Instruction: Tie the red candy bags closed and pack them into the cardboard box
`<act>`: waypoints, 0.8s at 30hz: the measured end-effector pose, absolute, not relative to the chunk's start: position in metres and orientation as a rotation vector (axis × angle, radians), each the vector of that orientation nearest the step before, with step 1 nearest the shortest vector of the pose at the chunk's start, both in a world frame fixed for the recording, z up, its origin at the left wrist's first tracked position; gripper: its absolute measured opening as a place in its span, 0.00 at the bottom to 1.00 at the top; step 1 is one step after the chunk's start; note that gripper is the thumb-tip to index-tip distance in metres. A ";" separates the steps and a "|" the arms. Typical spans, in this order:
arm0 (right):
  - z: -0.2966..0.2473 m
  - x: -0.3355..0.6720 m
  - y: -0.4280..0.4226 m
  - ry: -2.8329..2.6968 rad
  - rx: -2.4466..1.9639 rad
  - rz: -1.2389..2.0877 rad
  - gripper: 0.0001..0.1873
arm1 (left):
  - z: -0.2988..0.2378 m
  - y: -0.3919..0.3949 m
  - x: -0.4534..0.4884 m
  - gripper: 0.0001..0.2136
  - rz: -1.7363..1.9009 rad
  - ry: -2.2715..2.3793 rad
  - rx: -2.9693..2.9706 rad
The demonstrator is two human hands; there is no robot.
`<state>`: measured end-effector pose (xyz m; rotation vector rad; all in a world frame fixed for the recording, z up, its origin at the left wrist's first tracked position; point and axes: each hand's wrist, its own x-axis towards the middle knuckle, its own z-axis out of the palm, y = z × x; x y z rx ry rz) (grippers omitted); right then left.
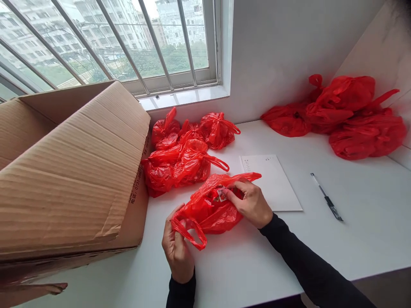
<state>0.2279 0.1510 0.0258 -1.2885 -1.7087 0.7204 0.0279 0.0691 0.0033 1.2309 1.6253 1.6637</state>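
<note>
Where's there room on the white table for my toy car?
A big bare patch of table lies right of the pen, before the far-right bags. Another lies between the left hand and right sleeve. It's crowded beside the cardboard box, where red bags bunch.

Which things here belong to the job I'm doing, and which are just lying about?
In the job:
open red bag, gripped by your left hand
small printed item, touched by your right hand
similar red bags just behind, probably

Seemingly lying about, untouched:
white paper
pen
cardboard box, role unclear
far-right red bags, perhaps related
</note>
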 end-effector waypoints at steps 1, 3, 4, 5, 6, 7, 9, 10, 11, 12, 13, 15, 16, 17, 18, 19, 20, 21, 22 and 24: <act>0.028 0.227 0.150 -1.680 -1.282 0.735 0.07 | 0.002 0.069 0.029 0.21 1.677 1.616 1.259; 0.032 0.225 0.146 -1.641 -1.266 0.778 0.10 | 0.000 0.067 0.030 0.24 1.729 1.593 1.344; 0.033 0.224 0.144 -1.626 -1.260 0.803 0.12 | -0.001 0.066 0.031 0.26 1.757 1.588 1.407; 0.033 0.222 0.143 -1.613 -1.256 0.830 0.14 | -0.002 0.065 0.031 0.26 1.777 1.580 1.479; 0.033 0.220 0.141 -1.602 -1.255 0.856 0.15 | -0.003 0.064 0.032 0.26 1.784 1.570 1.555; 0.033 0.218 0.140 -1.593 -1.254 0.880 0.16 | -0.003 0.063 0.032 0.24 1.779 1.556 1.628; 0.032 0.216 0.137 -1.589 -1.252 0.922 0.17 | -0.002 0.062 0.032 0.22 1.742 1.530 1.740; 0.031 0.215 0.136 -1.594 -1.252 0.938 0.18 | -0.001 0.061 0.032 0.23 1.723 1.524 1.773; 0.031 0.214 0.136 -1.605 -1.252 0.949 0.18 | 0.000 0.062 0.032 0.23 1.704 1.525 1.790; 0.030 0.214 0.136 -1.620 -1.252 0.959 0.19 | 0.000 0.062 0.031 0.24 1.683 1.533 1.796; 0.030 0.215 0.136 -1.641 -1.250 0.971 0.19 | 0.001 0.063 0.031 0.24 1.653 1.545 1.796; 0.029 0.217 0.137 -1.704 -1.229 0.997 0.20 | 0.001 0.065 0.031 0.21 1.577 1.576 1.782; 0.029 0.218 0.138 -1.747 -1.212 1.012 0.19 | 0.001 0.066 0.030 0.19 1.532 1.591 1.771; 0.029 0.220 0.139 -1.792 -1.193 1.023 0.20 | 0.000 0.067 0.031 0.16 1.490 1.610 1.755; 0.029 0.222 0.140 -1.837 -1.176 1.029 0.20 | 0.000 0.068 0.031 0.14 1.451 1.631 1.734; 0.028 0.223 0.141 -1.878 -1.160 1.031 0.20 | 0.000 0.070 0.032 0.13 1.417 1.659 1.708; 0.028 0.224 0.142 -1.915 -1.145 1.031 0.19 | 0.000 0.071 0.034 0.11 1.388 1.693 1.679; 0.028 0.225 0.142 -1.946 -1.132 1.031 0.17 | 0.000 0.073 0.035 0.10 1.365 1.734 1.648; 0.027 0.225 0.143 -1.971 -1.120 1.031 0.15 | 0.000 0.075 0.037 0.09 1.349 1.776 1.615; 0.027 0.226 0.143 -1.998 -1.118 1.025 0.12 | 0.000 0.078 0.040 0.09 1.329 1.836 1.554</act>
